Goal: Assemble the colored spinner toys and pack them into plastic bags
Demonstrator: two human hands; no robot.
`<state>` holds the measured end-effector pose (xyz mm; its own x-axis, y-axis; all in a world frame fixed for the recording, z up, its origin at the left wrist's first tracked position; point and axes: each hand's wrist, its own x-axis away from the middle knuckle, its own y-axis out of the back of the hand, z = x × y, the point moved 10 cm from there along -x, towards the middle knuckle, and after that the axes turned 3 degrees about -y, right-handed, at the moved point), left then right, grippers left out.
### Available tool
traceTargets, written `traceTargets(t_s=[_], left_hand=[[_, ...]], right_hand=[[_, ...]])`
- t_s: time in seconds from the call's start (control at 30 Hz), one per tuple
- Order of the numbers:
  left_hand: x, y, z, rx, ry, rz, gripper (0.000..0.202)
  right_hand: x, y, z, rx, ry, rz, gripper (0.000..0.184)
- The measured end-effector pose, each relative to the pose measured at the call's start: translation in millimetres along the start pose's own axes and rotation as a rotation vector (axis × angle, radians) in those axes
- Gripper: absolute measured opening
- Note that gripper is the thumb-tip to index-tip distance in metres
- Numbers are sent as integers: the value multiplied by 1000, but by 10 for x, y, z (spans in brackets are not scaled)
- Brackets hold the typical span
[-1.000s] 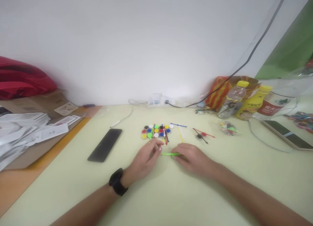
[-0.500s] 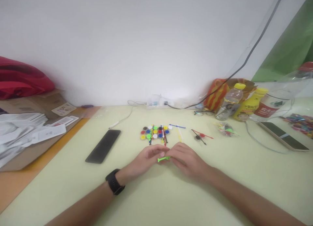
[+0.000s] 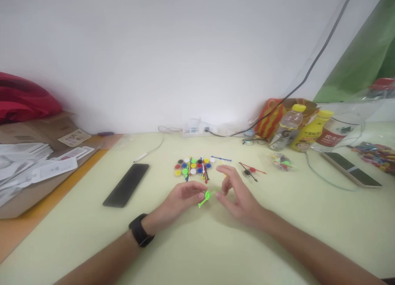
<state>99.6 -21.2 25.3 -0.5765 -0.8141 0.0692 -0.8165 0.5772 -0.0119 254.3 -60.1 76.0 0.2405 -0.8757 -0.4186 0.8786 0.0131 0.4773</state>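
Observation:
A bright green arrow spinner (image 3: 207,195) with a round middle is pinched between the thumb and fingers of my left hand (image 3: 187,196). Its far end is smeared by motion and points toward my right hand (image 3: 239,194). That hand is open, thumb and forefinger spread, and its thumb lies close to the smeared tip; whether they touch I cannot tell. Beyond my hands lie several coloured round discs (image 3: 193,171) with loose arrows across them. A blue arrow (image 3: 221,158) lies behind. To the right rest red and black arrow spinners (image 3: 252,170).
A black phone (image 3: 126,185) lies at left, near papers (image 3: 27,161) on cardboard. On the right are a small plastic bag of parts (image 3: 282,161), a clear bottle (image 3: 286,128), a yellow bottle (image 3: 311,130) and another phone (image 3: 352,169). A power strip (image 3: 199,128) sits by the wall.
My right hand has let go of the green spinner and spread its fingers. The green arrow has turned and now tilts down to the left, with its round middle showing.

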Motion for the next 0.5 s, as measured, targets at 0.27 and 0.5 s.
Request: traceTargets(t_s=[0.27, 0.5], left_hand=[[-6, -11, 0, 43, 2, 6, 31], [-5, -71, -20, 39, -17, 39, 32]], right_hand=[[-21, -126, -222, -320, -324, 178, 34], [9, -317, -220, -279, -254, 246, 19]])
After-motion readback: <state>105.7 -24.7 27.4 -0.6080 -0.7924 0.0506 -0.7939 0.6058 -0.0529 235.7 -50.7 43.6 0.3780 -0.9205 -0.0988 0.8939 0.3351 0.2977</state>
